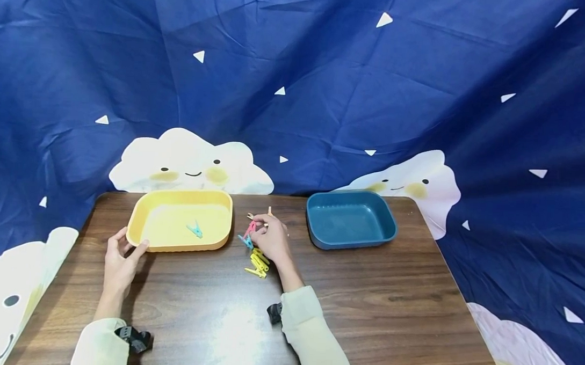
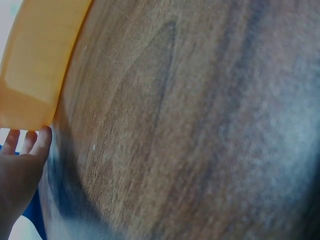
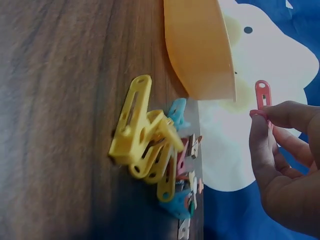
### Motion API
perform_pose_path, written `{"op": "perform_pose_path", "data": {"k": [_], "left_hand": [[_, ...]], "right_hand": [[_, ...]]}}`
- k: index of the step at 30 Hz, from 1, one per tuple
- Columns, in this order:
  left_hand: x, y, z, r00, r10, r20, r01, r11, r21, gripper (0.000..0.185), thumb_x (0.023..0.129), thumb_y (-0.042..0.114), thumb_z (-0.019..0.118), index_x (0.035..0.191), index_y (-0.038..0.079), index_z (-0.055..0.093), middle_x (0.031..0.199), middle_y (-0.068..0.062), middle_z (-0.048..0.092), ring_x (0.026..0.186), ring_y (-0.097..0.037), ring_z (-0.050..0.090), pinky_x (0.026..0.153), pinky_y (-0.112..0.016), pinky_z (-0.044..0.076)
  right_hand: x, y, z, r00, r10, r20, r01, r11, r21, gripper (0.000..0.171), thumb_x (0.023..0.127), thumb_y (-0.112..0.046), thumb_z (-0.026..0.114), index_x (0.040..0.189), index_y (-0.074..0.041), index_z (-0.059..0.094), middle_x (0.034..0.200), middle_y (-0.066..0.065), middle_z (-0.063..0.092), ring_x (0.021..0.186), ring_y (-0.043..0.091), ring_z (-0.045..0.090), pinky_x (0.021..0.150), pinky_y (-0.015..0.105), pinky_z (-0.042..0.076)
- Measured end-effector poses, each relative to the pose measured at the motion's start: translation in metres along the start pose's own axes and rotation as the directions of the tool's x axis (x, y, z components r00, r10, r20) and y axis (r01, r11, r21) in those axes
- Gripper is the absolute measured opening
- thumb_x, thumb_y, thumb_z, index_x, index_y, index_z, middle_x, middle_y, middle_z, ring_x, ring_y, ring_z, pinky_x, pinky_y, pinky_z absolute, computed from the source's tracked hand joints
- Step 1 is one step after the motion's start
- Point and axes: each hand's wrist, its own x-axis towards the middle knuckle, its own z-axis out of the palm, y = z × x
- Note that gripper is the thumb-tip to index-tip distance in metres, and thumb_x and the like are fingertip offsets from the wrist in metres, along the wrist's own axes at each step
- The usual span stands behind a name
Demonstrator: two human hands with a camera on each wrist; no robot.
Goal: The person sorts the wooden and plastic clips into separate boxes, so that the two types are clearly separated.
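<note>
My right hand [image 1: 273,240] pinches a red-pink clothespin [image 3: 262,93] between thumb and forefinger, above the pile in the right wrist view. Several yellow clothespins [image 3: 132,120] lie heaped on the table near this hand, with a light-blue clothespin [image 1: 246,241] beside them. Another pink one and some wooden-looking ones lie further back, partly hidden. At the front left corner of a yellow bin [image 1: 184,248], my left hand [image 1: 120,262] holds the wall, thumb at the front and fingers along the side. Inside that bin lies one blue clothespin [image 1: 195,230].
A dark-blue bin [image 1: 353,243] stands on the right of the wooden table [image 1: 375,303], near the back edge. Behind the table hangs a blue cloth [image 1: 294,123] with white clouds. Black bands circle both wrists.
</note>
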Motion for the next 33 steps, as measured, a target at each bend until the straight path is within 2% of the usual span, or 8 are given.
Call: {"op": "perform_pose_path", "data": {"k": [9,18,30,33], "left_hand": [[0.001,-0.002,0.000,1.000,-0.014,0.010,0.014,1.000,0.003,0.071,0.095,0.004,0.069,0.155,0.005,0.030,0.145,-0.009,0.041,0.128,-0.020,0.045,0.084,-0.004,0.044],[-0.001,-0.001,0.000,1.000,0.001,0.000,-0.001,1.000,0.003,0.071,0.095,0.003,0.069,0.155,0.004,0.031,0.142,-0.007,0.043,0.126,-0.018,0.046,0.086,-0.005,0.044],[-0.002,0.000,0.001,1.000,0.000,-0.004,0.000,1.000,-0.007,0.071,0.094,0.003,0.069,0.154,0.004,0.032,0.142,-0.008,0.043,0.126,-0.018,0.046,0.086,-0.005,0.044],[-0.002,0.001,0.000,1.000,0.001,-0.005,-0.001,1.000,-0.002,0.071,0.095,0.004,0.069,0.154,0.004,0.032,0.142,-0.008,0.043,0.125,-0.017,0.047,0.086,-0.005,0.044]], "right_hand": [[0.010,-0.010,0.011,0.999,-0.016,0.042,0.016,1.000,0.010,0.037,0.080,0.003,0.077,0.117,-0.001,0.072,0.099,0.005,0.067,0.071,0.005,0.061,0.064,0.018,0.052],[0.012,-0.015,0.022,0.999,-0.032,0.042,0.030,0.998,0.059,0.037,0.080,0.003,0.075,0.117,0.000,0.072,0.101,0.006,0.066,0.069,0.004,0.061,0.061,0.018,0.052],[0.019,-0.029,0.035,0.996,-0.027,0.089,0.022,0.998,0.058,0.038,0.085,0.001,0.072,0.123,0.000,0.070,0.102,0.005,0.064,0.073,0.007,0.062,0.063,0.018,0.052],[0.022,-0.032,0.038,0.996,-0.029,0.085,0.026,0.999,0.033,0.036,0.085,-0.001,0.072,0.122,-0.004,0.072,0.101,0.003,0.065,0.073,0.006,0.060,0.065,0.018,0.051]]}}
